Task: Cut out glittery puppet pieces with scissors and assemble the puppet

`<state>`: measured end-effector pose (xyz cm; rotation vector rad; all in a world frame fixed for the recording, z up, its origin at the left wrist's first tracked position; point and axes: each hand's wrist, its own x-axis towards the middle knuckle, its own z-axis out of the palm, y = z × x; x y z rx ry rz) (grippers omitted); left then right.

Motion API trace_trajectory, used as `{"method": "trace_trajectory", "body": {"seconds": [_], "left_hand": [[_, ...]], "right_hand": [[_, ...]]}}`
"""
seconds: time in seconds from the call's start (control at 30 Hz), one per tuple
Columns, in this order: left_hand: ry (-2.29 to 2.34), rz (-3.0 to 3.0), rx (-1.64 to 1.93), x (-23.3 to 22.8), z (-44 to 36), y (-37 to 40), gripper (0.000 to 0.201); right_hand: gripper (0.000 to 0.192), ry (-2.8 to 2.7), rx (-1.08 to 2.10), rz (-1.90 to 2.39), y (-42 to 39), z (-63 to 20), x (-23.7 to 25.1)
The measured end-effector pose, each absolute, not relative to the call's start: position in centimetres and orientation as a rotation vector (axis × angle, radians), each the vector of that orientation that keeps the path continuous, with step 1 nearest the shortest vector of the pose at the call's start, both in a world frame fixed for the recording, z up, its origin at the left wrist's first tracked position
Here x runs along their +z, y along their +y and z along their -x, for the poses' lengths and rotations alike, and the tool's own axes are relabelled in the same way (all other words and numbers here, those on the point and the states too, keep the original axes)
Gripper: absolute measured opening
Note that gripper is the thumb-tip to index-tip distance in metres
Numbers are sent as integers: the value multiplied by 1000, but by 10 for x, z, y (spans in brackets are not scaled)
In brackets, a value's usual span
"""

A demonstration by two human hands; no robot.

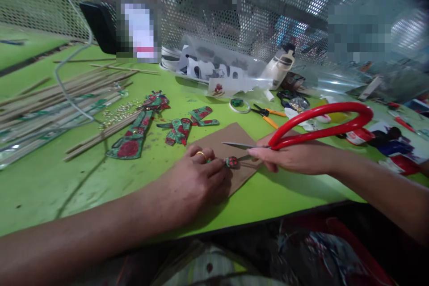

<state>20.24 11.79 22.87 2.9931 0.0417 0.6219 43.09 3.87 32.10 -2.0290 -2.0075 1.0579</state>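
My right hand is closed round red-handled scissors, their blades apart and pointing left. Between the blades' side and my left hand shows a small green and red patterned piece, pinched in my left fingers. A ring is on one finger of that hand. Under both hands lies a brown sheet of card. Just beyond are patterned figure parts in the same green and red, and to their left a long patterned figure rests on thin sticks.
Bundles of wooden sticks cover the left of the green table. Orange-handled pliers, a white tape roll, a glue bottle and a clear plastic container stand or lie behind. A phone leans at the back.
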Motion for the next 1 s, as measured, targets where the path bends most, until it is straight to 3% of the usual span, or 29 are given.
{"method": "trace_trajectory", "body": {"seconds": [0.43,0.67,0.8,1.0], "left_hand": [[65,-3064,494,224,-203,114,28],[103,-2983,478,227,-203,110,26],[53,-2993,494,226,-204,109,26],[52,-3016,509,223,-200,107,35]], "right_hand": [[37,-2187,972,1945,42,-452,313],[51,-1846,743,1890,34,-471,334],[62,-1640,918,1997,24,-453,328],[58,-1628,1143,2138,23,-420,316]]}}
